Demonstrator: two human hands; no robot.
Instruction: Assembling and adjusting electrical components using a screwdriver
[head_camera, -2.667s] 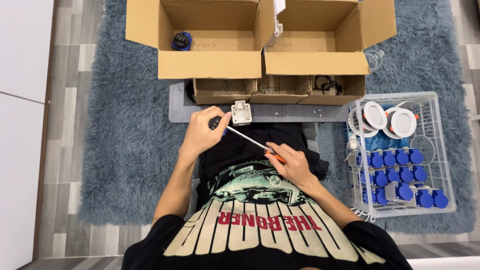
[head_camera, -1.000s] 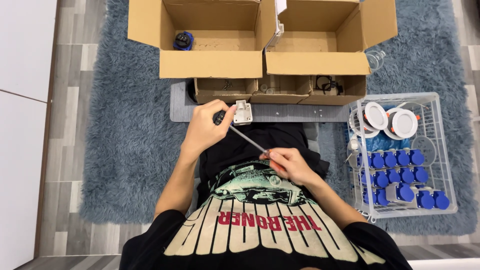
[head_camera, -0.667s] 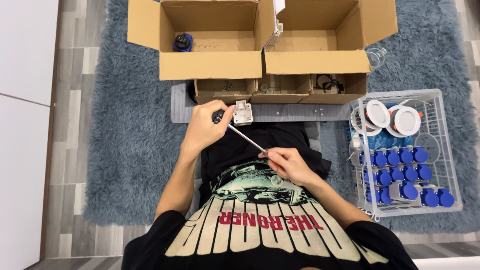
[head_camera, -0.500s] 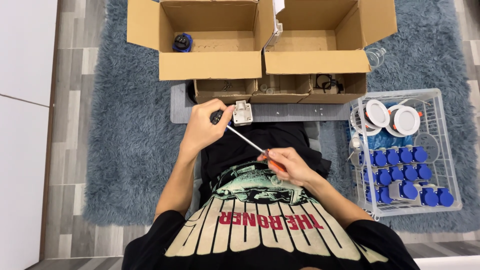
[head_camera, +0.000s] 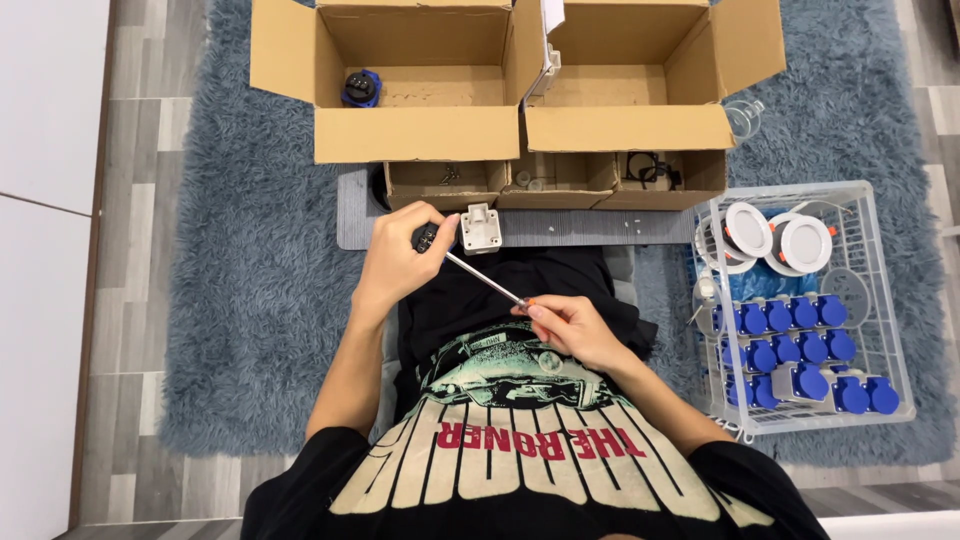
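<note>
Right hand (head_camera: 570, 330) nearer, gripping screwdriver (head_camera: 487, 279)

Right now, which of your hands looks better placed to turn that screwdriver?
The right hand, I think: it already grips the screwdriver at its handle end. The left hand is busy at the tip, holding the small dark part steady beside the white fitting.

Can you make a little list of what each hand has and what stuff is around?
left hand: grips a small dark part
right hand: holds a screwdriver, tip toward the dark part
beside left hand: white square part on a grey mat
ahead: two open cardboard boxes
right side: white wire basket with blue parts and round white lamps
floor: blue shaggy rug
</note>
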